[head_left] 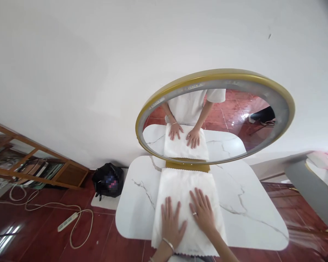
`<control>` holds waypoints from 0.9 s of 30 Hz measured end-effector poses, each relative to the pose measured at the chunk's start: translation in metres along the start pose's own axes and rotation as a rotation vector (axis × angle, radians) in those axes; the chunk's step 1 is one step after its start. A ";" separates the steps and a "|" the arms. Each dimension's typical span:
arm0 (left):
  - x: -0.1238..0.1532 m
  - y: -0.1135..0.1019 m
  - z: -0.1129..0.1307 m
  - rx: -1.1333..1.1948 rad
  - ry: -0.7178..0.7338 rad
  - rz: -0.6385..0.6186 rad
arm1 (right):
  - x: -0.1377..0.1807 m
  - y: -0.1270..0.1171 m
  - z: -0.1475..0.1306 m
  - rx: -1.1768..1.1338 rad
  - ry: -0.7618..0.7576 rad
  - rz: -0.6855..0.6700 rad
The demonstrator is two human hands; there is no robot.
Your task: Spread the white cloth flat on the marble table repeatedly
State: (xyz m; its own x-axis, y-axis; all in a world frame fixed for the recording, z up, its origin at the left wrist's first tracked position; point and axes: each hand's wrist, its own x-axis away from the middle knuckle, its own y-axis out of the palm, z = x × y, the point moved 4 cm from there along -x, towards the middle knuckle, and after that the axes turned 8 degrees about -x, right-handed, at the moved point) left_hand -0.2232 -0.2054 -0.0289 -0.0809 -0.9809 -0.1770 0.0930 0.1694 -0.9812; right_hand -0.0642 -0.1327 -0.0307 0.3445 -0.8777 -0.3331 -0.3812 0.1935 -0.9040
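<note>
A white cloth (pixel 180 185) lies lengthwise down the middle of a white marble-patterned table (pixel 243 207), its near end hanging over the front edge. My left hand (pixel 171 220) lies flat on the cloth with fingers stretched out; a bracelet is on its wrist. Just to its right, my right hand (pixel 203 211) also rests flat on the cloth, fingers spread, with a ring on one finger. Neither hand holds anything.
A round gold-framed mirror (pixel 215 78) stands at the table's far edge against the white wall and reflects the hands and cloth. A black bag (pixel 108 180) sits on the red tile floor at left. A power strip with cable (pixel 68 221) and a wooden shelf (pixel 30 163) are further left.
</note>
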 end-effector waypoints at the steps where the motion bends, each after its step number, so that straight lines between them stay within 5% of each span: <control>1: -0.004 0.001 0.011 0.026 0.030 -0.018 | 0.007 -0.005 0.011 0.012 0.027 0.012; 4: -0.019 0.001 0.030 0.101 0.113 -0.054 | 0.020 -0.015 0.030 0.043 0.097 0.044; 8: -0.025 -0.001 0.020 0.136 0.113 -0.061 | 0.016 -0.012 0.021 0.058 0.125 0.062; 21: 0.018 -0.019 -0.119 -0.067 -0.146 0.084 | -0.048 0.048 -0.117 -0.068 -0.072 -0.028; 27: -0.048 -0.018 -0.147 0.053 -0.214 0.094 | -0.071 0.053 -0.120 -0.096 -0.009 0.041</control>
State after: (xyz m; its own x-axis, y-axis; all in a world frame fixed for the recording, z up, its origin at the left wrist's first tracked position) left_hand -0.3668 -0.1470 -0.0141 0.1425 -0.9598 -0.2417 0.1429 0.2616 -0.9545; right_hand -0.2120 -0.1128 -0.0231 0.3349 -0.8658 -0.3718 -0.4755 0.1854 -0.8600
